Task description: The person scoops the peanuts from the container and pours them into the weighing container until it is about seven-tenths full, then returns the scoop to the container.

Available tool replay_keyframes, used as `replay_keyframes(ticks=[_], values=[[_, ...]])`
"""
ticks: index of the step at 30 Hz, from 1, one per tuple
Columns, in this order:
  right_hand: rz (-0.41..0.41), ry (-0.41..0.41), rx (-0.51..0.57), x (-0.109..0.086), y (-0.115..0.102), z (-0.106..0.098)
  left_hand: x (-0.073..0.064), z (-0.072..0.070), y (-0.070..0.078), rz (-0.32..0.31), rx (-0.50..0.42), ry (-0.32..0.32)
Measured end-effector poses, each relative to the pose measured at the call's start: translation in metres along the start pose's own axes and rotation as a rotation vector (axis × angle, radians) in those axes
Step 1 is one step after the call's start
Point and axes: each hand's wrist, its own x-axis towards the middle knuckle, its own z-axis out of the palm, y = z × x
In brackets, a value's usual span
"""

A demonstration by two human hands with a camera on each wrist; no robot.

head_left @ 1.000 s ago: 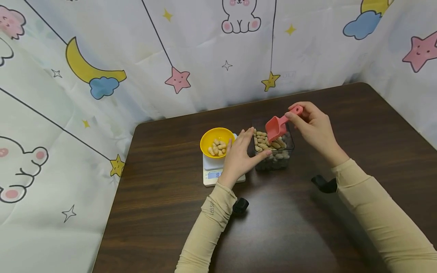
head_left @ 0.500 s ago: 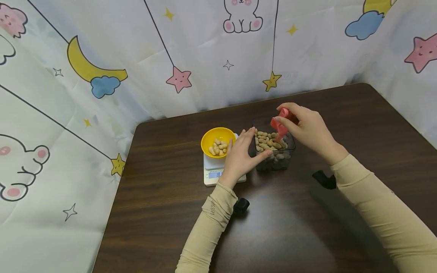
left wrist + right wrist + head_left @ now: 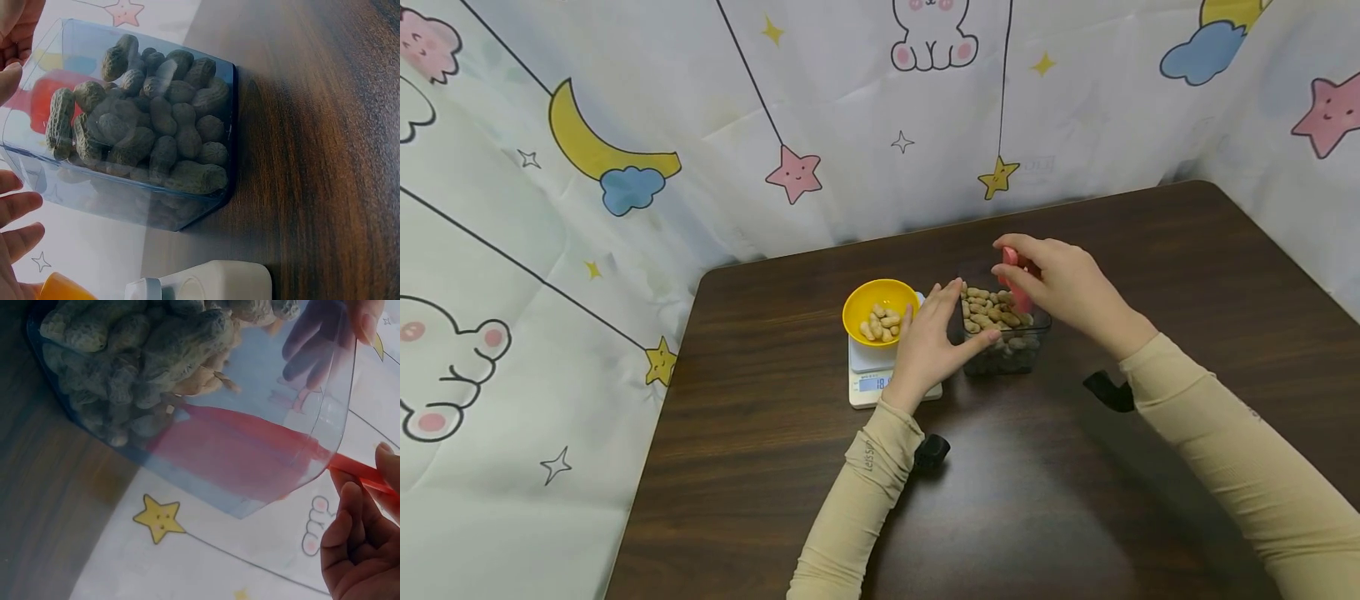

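Observation:
My right hand (image 3: 1071, 279) pinches the handle of a red scoop (image 3: 237, 450), its blade tilted down inside a clear plastic box (image 3: 1000, 362). Unshelled peanuts (image 3: 162, 131) fill the lower part of the box, and the scoop's blade reaches them. With fingers spread and fairly straight, my left hand (image 3: 928, 342) lies at the box's left side and near rim, thumb along the front edge. Left of it, a yellow bowl (image 3: 854, 317) containing several peanuts sits on a white kitchen scale (image 3: 857, 398). My left wrist hides part of the scale's display, where "18" shows.
Everything stands on a dark wooden table (image 3: 760, 433). A white curtain (image 3: 850, 100) with cartoon prints hangs behind and to the left. Black camera mounts (image 3: 932, 451) show beneath both wrists.
My right hand has moved left and slightly down, tipping the scoop from above the box into the peanuts. The left hand, the bowl and the scale keep their places.

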Motion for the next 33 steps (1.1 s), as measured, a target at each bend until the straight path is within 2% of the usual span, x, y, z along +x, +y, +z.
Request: replay_keyframes(ticks=[7,10,15,21,24,33], values=[[0.025,-0.095,0.033,0.004,-0.001,-0.002,0.0,-0.001,0.0,0.0,0.002,-0.001],[0.043,-0.107,0.056,0.005,0.001,-0.002,0.0,-0.001,0.0,-0.001,0.002,0.0],[0.095,-0.13,0.135,0.007,0.013,-0.008,0.0,0.0,0.0,0.001,-0.002,-0.003],[0.211,-0.198,0.271,0.011,0.032,-0.019,0.001,0.001,0.0,-0.002,0.0,-0.006],[0.218,-0.228,0.297,0.013,0.037,-0.02,0.001,0.001,0.0,-0.013,-0.002,-0.016],[0.253,-0.225,0.335,0.01,0.044,-0.015,0.001,0.001,0.0,-0.016,-0.002,-0.012]])
